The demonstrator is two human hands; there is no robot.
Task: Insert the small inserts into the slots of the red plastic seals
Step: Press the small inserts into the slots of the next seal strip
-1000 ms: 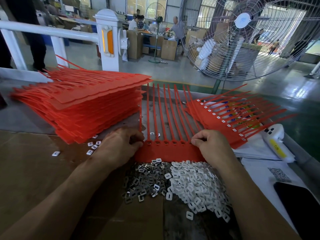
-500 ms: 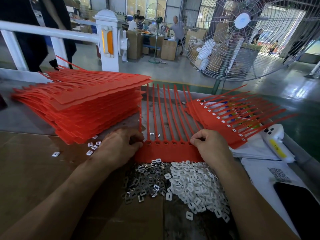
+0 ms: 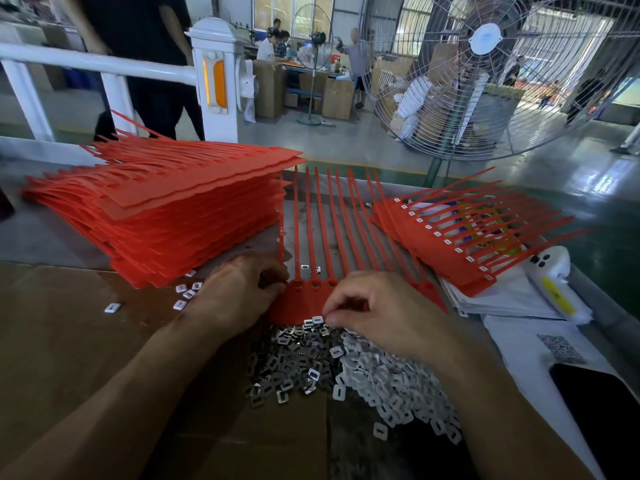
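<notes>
A red sheet of joined plastic seals [image 3: 304, 299] lies flat in front of me, its long tails pointing away. My left hand [image 3: 239, 292] grips the sheet's left edge with curled fingers. My right hand [image 3: 384, 310] has its fingers curled over the sheet's near edge, fingertips at a small white insert [image 3: 317, 319]. Just below lies a heap of metal inserts [image 3: 294, 358] and white plastic inserts [image 3: 391, 379]. The slots under my right hand are hidden.
A tall stack of red seal sheets [image 3: 166, 209] stands at the left. Another red sheet with white inserts [image 3: 446, 244] lies at the right on papers. A white handheld device [image 3: 554, 282], a dark phone [image 3: 602, 410], a big fan [image 3: 485, 71] and a passer-by [image 3: 138, 64] surround the bench.
My right hand has moved left and toward me, from the sheet's right end to its near edge by the inserts. My left hand stays. A person walks past behind the rail.
</notes>
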